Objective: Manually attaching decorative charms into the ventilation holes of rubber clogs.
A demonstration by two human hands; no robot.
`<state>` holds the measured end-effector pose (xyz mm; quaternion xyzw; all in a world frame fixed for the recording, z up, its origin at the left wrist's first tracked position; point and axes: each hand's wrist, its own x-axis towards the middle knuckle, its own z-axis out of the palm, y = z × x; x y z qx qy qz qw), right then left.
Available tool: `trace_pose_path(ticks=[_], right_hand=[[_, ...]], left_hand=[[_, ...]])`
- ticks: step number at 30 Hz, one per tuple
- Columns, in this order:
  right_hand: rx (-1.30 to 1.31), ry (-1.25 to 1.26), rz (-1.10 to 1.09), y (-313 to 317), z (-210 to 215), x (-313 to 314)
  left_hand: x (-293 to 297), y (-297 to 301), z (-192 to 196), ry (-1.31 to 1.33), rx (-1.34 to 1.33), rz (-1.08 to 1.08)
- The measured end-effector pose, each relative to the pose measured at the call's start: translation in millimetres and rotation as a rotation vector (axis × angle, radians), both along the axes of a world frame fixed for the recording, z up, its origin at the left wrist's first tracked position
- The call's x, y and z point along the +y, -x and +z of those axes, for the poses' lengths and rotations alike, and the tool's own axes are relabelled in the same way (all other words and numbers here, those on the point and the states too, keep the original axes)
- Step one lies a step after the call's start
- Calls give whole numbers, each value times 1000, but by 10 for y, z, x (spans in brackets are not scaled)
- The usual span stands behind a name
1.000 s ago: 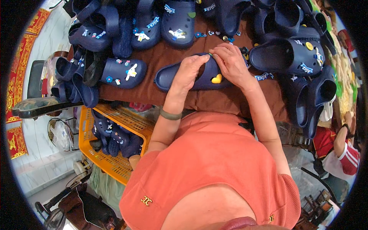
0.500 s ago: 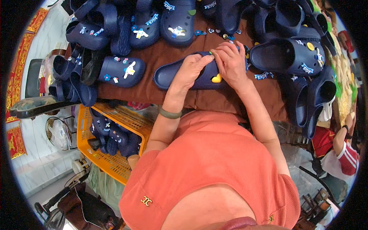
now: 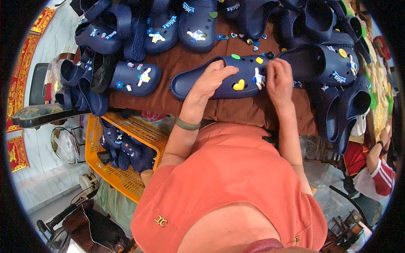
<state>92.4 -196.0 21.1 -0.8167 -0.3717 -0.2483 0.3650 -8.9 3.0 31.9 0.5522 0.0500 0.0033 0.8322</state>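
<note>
A dark navy clog lies sideways in front of me on the brown cloth, toe to the right. It carries a green oval charm, a yellow heart charm, a small yellow charm and a white character charm. My left hand is closed on the clog at its foot opening, thumb pointing right. Just beyond the toe is my right hand, off the clog, its fingers bent and slightly blurred; whether anything is between them is hidden. A blue charm shows partly beside it.
Loose charms lie behind the clog. Decorated navy clogs surround it on the brown cloth. An orange plastic crate with more clogs stands below left. Another person's arm shows at the far right.
My right hand has left the clog's upper side and moved right, past the toe, uncovering the green oval and other charms. My left hand stays on the clog.
</note>
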Motion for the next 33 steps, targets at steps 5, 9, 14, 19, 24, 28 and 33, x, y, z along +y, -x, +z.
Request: trace_pose_path(ticks=[5, 9, 14, 19, 24, 28, 33], right_hand=[[49, 291, 93, 82, 73, -403], [204, 530, 148, 272, 146, -551], [372, 486, 132, 225, -27, -608], [427, 429, 219, 256, 150, -622], [408, 458, 355, 179, 190, -802], [626, 490, 389, 62, 107, -893], [235, 410, 139, 120, 56, -691]], left_hand=[[6, 14, 0, 14, 2, 8], [29, 12, 2, 15, 12, -22], [-20, 19, 84, 47, 11, -30], [-21, 20, 53, 37, 10, 1], [-9, 14, 17, 23, 17, 0], [-6, 14, 30, 25, 13, -1], [-15, 29, 41, 9, 35, -3]])
